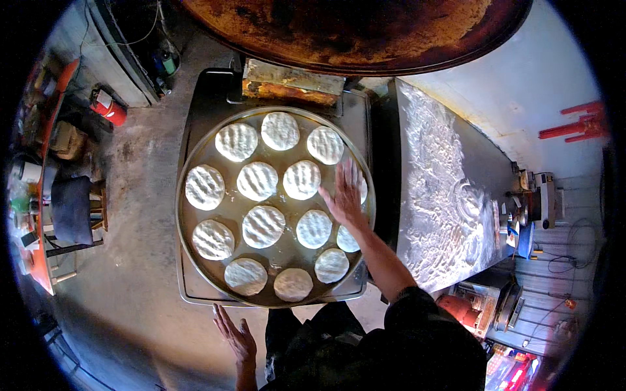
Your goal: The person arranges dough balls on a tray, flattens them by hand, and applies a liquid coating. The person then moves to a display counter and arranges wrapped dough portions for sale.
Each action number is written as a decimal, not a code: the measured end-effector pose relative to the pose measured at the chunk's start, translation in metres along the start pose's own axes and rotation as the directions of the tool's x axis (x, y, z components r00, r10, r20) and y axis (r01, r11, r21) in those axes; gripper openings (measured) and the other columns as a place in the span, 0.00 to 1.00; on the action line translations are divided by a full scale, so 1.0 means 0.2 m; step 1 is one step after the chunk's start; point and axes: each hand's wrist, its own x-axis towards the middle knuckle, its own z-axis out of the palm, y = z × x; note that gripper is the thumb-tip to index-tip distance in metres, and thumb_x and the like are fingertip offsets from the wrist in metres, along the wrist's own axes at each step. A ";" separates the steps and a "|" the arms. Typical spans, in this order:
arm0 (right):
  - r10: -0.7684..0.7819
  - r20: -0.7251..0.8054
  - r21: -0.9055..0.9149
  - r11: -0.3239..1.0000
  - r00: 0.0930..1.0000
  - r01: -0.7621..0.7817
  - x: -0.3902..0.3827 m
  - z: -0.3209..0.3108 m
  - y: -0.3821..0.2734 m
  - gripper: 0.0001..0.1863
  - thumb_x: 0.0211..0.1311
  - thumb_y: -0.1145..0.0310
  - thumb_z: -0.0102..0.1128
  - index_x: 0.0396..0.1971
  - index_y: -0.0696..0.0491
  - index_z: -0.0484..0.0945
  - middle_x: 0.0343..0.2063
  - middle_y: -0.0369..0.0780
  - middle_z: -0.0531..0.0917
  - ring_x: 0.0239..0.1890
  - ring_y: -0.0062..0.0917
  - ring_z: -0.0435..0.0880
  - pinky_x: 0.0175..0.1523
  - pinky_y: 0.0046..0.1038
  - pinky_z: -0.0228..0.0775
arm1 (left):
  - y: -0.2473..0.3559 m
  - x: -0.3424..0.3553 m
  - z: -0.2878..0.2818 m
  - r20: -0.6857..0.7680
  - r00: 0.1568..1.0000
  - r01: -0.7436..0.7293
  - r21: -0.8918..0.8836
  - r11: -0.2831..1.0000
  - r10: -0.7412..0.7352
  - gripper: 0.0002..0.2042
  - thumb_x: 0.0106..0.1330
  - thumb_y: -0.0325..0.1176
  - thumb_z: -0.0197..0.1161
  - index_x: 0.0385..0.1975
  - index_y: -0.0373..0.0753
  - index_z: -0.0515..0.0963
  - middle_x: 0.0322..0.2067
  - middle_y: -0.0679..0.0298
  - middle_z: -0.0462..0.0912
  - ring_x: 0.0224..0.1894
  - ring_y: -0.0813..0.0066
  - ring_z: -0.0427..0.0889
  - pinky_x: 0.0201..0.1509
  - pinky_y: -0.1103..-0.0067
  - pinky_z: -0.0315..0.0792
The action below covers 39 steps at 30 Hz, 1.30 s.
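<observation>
Right of centre, the right hand (344, 195), fingers extended, empty, could misshape dough rounds (302, 180) by overpressing; left hand (239, 337), lower left, likewise extended, empty.

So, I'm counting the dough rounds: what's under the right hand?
Part of one pale dough round shows past the edge of the right hand, on the round pan. The rest is covered, so its surface pattern and any contact there can't be told.
</observation>
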 end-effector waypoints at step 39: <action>-0.209 0.201 0.105 0.976 0.957 0.191 -1.08 -0.26 -0.01 0.55 0.57 0.37 0.62 0.71 0.62 0.53 0.74 0.58 0.47 0.75 0.54 0.50 0.74 0.56 0.44 | 0.22 -0.16 0.11 0.101 0.974 -0.200 -0.013 0.980 0.200 0.35 0.77 0.52 0.44 0.75 0.36 0.48 0.75 0.47 0.49 0.77 0.48 0.46 0.77 0.50 0.37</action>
